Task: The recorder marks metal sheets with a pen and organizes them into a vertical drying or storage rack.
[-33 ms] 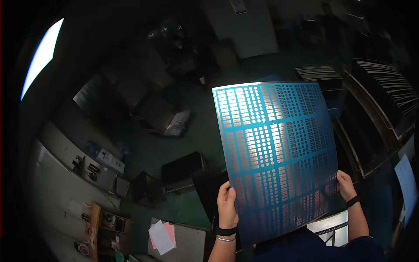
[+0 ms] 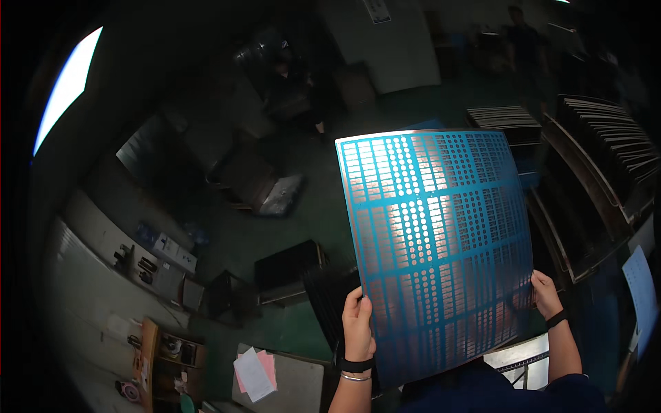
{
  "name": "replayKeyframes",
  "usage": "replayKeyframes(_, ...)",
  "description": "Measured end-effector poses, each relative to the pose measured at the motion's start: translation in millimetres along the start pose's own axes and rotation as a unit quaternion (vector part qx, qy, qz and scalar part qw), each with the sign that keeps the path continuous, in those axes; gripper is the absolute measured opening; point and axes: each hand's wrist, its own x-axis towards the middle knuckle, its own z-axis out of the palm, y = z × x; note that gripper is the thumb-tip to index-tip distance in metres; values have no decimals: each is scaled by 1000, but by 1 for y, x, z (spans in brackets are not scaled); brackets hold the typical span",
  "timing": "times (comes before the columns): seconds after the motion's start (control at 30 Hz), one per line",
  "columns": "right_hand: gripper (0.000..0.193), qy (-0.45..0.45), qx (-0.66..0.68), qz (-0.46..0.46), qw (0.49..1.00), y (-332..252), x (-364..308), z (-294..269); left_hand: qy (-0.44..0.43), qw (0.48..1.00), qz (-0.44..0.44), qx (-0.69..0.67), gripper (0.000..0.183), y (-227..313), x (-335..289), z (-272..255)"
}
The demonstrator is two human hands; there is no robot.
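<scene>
The panel (image 2: 441,258) looks like smooth coppery metal under a glossy blue coating; the bracelet (image 2: 356,378) is shiny metal, the left wristband (image 2: 358,365) matt, the white sheet (image 2: 254,376) matt paper, the shelf unit (image 2: 149,339) wood.

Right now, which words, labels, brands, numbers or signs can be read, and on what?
None can be read.
Blue-and-copper panel between left hand and right hand: any lettering too small.
White sheet and pink sheet, lower left: too small.
Pale-blue sheet, right edge: too blurred.
Notice, top: too small.

From head height, the wide fisheye looks down over a nearby panel (image 2: 441,258).
</scene>
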Motion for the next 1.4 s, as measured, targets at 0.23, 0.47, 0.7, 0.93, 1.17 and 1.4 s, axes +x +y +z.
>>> replayKeyframes(0.23,36,-69,54,-35,996,-65,-29,21,-29,998,-22,-49,26,-9,17,-23)
replayKeyframes(0.47,31,12,-131,-199,971,-143,-66,72,41,991,-92,84,43,-42,55,-52)
replayKeyframes(0.7,31,87,-172,-295,936,-182,-98,126,87,749,76,652,35,-153,-20,-90)
replayKeyframes(0.93,21,63,-204,-211,954,-168,-120,209,53,728,83,679,50,-186,-48,-86)
replayKeyframes(1.17,26,-41,-420,-235,876,-101,-110,250,44,665,97,739,45,-182,-47,-80)
replayKeyframes(1.4,30,-70,-374,-221,898,-13,-79,267,40,650,97,753,41,-182,-41,-80)
